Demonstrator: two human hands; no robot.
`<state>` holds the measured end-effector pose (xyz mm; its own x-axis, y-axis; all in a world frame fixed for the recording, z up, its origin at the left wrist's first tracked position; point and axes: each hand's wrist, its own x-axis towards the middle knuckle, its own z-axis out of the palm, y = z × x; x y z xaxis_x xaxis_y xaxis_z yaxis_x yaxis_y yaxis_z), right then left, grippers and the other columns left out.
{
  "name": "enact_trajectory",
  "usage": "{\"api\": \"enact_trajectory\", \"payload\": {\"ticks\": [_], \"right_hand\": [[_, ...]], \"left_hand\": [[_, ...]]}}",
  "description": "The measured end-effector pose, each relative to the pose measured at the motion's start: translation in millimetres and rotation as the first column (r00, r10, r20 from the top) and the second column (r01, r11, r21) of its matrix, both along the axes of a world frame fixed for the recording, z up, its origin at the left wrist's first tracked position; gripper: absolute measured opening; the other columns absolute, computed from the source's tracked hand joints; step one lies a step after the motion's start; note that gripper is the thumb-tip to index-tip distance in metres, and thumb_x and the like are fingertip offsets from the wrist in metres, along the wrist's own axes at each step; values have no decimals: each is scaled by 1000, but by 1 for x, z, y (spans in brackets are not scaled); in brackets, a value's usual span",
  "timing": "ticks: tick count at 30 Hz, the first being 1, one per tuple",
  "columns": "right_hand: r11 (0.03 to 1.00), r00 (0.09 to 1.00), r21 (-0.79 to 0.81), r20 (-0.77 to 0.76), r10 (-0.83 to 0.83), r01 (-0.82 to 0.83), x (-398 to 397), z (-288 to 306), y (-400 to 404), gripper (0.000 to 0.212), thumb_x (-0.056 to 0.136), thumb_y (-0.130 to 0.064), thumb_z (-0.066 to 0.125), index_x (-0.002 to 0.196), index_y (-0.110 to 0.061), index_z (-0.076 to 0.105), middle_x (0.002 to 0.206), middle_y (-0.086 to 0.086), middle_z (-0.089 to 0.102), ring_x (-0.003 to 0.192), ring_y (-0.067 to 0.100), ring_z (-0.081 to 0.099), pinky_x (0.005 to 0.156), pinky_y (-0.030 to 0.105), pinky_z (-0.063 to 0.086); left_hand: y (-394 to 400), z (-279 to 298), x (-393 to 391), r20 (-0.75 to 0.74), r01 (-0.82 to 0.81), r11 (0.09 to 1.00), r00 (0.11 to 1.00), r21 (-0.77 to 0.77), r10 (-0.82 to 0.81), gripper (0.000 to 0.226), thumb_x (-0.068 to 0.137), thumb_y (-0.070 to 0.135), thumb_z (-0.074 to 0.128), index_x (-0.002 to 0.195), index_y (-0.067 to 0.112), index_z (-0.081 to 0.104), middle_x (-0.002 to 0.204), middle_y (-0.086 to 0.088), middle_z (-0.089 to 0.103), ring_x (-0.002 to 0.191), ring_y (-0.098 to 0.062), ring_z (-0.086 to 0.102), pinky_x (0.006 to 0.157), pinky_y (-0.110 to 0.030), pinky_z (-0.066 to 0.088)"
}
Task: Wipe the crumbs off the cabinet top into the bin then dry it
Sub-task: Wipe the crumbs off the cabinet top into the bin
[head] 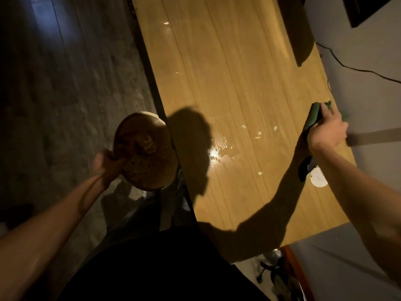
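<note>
Here, a long wooden desk (pixel 227 88), the cabinet top of the task, running away from the viewer with its long axis slanting from lower right to upper left. Right hand (pixel 326 132) wrapped tight around a folded green cloth (pixel 313 117), pressed at the far right edge of the desk, next to the wall. Left hand (pixel 107 165) closed on the rim of a round bin (pixel 144 152), held just off the desk's left edge, below the level of the top, mouth tilted toward the camera.

Between the two: pale crumbs (pixel 258 134) scattered mid-desk, a further one nearer the viewer, all to the left of the cloth and to the right of the bin. So the sweep, by judgement, from right to left across the short axis of the desk, cloth pushing the bits toward the waiting bin. Right hand clearly the nearer to the crumbs; left only a catcher.

A shiny wet patch (pixel 219 148) between the crumbs and the bin edge, straight in the likely path of the sweep; risk of crumbs sticking there rather than sliding over. Drying evidently not yet done.

Inside the bin: brownish lining and a crumpled lump of rubbish, too dim to identify. A white round object (pixel 318 180) on the desk under the right forearm, untouched.
</note>
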<state>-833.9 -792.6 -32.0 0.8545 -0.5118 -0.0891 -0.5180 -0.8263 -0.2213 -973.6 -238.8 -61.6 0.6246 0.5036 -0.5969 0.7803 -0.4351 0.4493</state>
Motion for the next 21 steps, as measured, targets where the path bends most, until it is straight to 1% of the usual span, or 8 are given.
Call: {"api": "enact_trajectory", "payload": {"ticks": [4, 10, 13, 15, 17, 18, 19, 21], "right_hand": [[996, 994, 28, 66, 85, -87, -23, -5, 63, 51, 104, -9, 41, 150, -29, 48, 160, -1, 39, 139, 34, 38, 117, 41, 30], [935, 940, 119, 114, 321, -333, -64, 1, 216, 50, 102, -20, 54, 149, -36, 48, 158, -9, 41, 129, 26, 46, 101, 32, 41], [862, 876, 158, 124, 466, -481, -97, 1, 301, 57, 96, -15, 57, 149, -34, 48, 157, -8, 42, 126, 27, 46, 96, 29, 41], [749, 782, 245, 77, 618, -616, -122, -6, 358, 54, 96, -12, 55, 146, -31, 51, 156, -4, 43, 133, 31, 41, 100, 32, 42], [682, 728, 375, -29, 685, -628, -153, -13, 402, 41, 99, -32, 57, 139, -39, 56, 146, -2, 48, 135, 29, 44, 94, 30, 46], [683, 713, 344, -55, 699, -644, -165, -13, 418, 37, 97, -46, 56, 135, -45, 57, 140, -3, 49, 131, 27, 48, 88, 29, 47], [674, 706, 344, -43, 707, -654, -173, -13, 429, 36, 97, -50, 54, 133, -47, 57, 140, -3, 48, 131, 27, 48, 90, 33, 48], [643, 685, 361, -14, 728, -676, -182, -8, 437, 45, 101, -28, 55, 144, -40, 51, 156, -3, 39, 140, 31, 37, 109, 45, 40]], "left_hand": [[-1, 2, -6, 63, 65, 997, 996, -51, -61, 25, 84, 12, 77, 75, -7, 63, 71, -18, 58, 68, -28, 57, 65, -42, 45], [4, 11, -11, 24, 30, 999, 999, -34, -29, 36, 82, 30, 78, 93, -3, 66, 94, -22, 69, 91, -37, 66, 84, -54, 55], [1, 20, -21, 89, 45, 999, 995, -20, -43, 37, 83, 30, 78, 92, -3, 64, 82, -14, 64, 78, -29, 61, 66, -40, 51], [-1, 26, -30, 126, 36, 999, 992, -37, -31, 33, 84, 26, 77, 93, 0, 59, 74, -6, 53, 64, -18, 51, 52, -31, 35], [3, 29, -37, 135, 50, 998, 990, -48, -43, 30, 85, 30, 75, 92, 7, 57, 73, 0, 52, 63, -11, 49, 50, -26, 29], [7, 30, -39, 133, 60, 996, 990, -60, -52, 29, 85, 32, 75, 91, 9, 57, 74, 1, 54, 66, -13, 53, 50, -25, 30], [11, 30, -39, 129, 69, 995, 990, -79, -58, 29, 85, 33, 75, 91, 10, 58, 77, 0, 57, 71, -17, 58, 52, -26, 34], [18, 29, -40, 120, 62, 992, 992, -111, -48, 30, 84, 30, 76, 99, 7, 63, 90, -8, 66, 84, -27, 65, 62, -35, 49]]}}
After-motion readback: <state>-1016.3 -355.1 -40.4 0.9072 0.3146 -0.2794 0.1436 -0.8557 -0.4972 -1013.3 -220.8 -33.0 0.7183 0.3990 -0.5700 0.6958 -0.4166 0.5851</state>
